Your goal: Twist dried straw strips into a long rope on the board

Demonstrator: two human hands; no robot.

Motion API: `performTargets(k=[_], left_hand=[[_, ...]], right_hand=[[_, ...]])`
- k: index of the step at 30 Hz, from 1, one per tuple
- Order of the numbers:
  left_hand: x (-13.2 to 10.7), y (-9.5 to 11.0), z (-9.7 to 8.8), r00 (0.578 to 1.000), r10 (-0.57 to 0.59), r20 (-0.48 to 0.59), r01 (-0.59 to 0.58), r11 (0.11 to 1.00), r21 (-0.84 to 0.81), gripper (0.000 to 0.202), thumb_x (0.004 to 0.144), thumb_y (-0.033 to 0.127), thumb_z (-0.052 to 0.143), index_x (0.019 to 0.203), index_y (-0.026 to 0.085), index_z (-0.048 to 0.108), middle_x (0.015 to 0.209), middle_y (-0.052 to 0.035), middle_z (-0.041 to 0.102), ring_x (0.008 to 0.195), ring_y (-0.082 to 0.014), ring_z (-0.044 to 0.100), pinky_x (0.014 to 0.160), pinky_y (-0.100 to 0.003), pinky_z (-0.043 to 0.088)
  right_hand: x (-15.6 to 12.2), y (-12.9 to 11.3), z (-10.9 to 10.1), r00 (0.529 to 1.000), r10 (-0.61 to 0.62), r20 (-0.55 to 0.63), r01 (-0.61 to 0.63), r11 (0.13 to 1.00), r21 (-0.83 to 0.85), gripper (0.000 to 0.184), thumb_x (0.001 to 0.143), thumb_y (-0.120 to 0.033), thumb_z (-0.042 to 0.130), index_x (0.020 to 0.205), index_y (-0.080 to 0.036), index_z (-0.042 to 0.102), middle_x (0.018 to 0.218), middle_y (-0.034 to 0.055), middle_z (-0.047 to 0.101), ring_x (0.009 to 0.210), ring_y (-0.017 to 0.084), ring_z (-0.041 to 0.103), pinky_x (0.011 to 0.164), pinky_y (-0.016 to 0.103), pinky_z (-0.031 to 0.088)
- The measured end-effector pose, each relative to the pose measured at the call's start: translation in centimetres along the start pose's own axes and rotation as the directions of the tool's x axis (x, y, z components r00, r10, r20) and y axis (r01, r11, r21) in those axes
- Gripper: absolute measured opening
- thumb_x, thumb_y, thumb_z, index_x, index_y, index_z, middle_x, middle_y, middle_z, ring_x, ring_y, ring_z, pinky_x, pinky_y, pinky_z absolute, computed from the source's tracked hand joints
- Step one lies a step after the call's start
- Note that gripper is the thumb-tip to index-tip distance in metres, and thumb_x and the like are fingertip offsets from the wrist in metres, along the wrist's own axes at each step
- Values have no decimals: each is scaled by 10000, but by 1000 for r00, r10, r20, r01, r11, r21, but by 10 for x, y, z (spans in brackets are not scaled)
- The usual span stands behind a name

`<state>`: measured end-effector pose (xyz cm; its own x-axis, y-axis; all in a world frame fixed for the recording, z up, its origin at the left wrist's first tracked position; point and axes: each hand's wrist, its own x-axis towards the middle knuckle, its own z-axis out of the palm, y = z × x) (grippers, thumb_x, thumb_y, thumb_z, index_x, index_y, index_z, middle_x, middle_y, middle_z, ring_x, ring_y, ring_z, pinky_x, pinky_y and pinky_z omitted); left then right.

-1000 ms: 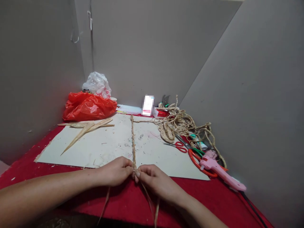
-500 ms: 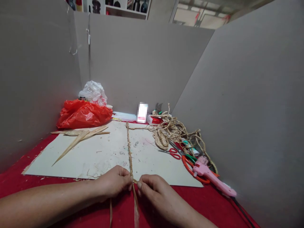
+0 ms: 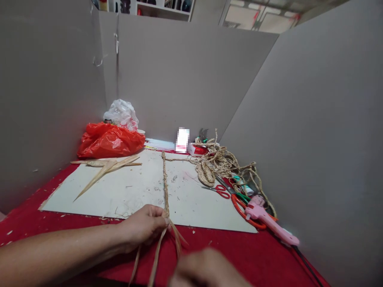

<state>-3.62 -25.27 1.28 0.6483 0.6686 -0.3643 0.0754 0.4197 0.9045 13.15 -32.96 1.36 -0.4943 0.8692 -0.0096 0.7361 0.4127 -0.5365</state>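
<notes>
A thin braid of dry straw-coloured leaf strips (image 3: pixel 165 187) runs down the white board toward me. My left hand (image 3: pixel 148 225) pinches its near end between thumb and fingers. Below that pinch, several loose strips (image 3: pixel 158 251) fan out over the red cloth. My right hand (image 3: pixel 209 269) is at the bottom edge, smeared by motion and apart from the braid; its fingers do not show clearly. At the far end, a thin cord leads right from the braid to a heap of braided cord (image 3: pixel 221 159).
Dry leaf pieces (image 3: pixel 104 165) lie on the white board (image 3: pixel 119 191). To the right are red-handled scissors (image 3: pixel 220 191) and a pink glue gun (image 3: pixel 269 221) with its cable. A red plastic bag (image 3: pixel 110 141) sits at back left. Grey panels (image 3: pixel 191 79) enclose the table.
My right hand has let go of the strip by the braid and moved down and toward me. The loose strips have spread apart. My left hand keeps its pinch; the view has shifted slightly.
</notes>
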Motion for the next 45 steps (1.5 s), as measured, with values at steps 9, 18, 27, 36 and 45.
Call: performTargets(k=[9,18,27,36,45], left_hand=[[-3,7,-6,996,1,90,-5,999,41,212,724,360,579,674,162,522,452,105,286,372,-35,158,379,-221,82],[1,5,-19,985,149,87,-172,800,575,313,810,382,457,774,125,632,623,13,570,560,-94,433,540,-205,328],[-30,14,0,967,249,-50,21,119,993,320,877,302,302,858,176,595,714,-74,633,616,-191,567,556,-272,367],[-48,-28,23,976,66,208,-193,-188,963,167,721,155,544,849,116,643,674,-111,634,565,-198,577,539,-281,382],[-20,21,-9,959,261,-112,-136,768,626,246,788,270,405,922,153,574,805,-40,610,718,-152,536,687,-264,412]], right_hand=[[48,16,-9,950,270,155,-287,568,771,459,835,-575,441,815,-139,583,546,-37,462,418,65,367,411,187,286],[55,21,-4,866,310,392,-482,316,817,382,784,-471,546,565,-186,415,388,-105,271,327,35,124,353,214,40],[51,-1,24,843,481,241,-305,58,950,368,660,-468,634,564,-190,411,355,-131,221,317,14,85,344,195,26],[47,-5,23,853,445,274,-286,-43,957,356,602,-429,709,711,-138,535,397,-137,229,371,8,78,380,187,2],[43,8,12,914,270,303,-305,-33,952,350,684,-436,695,710,-161,481,444,-135,190,399,18,57,384,177,14]])
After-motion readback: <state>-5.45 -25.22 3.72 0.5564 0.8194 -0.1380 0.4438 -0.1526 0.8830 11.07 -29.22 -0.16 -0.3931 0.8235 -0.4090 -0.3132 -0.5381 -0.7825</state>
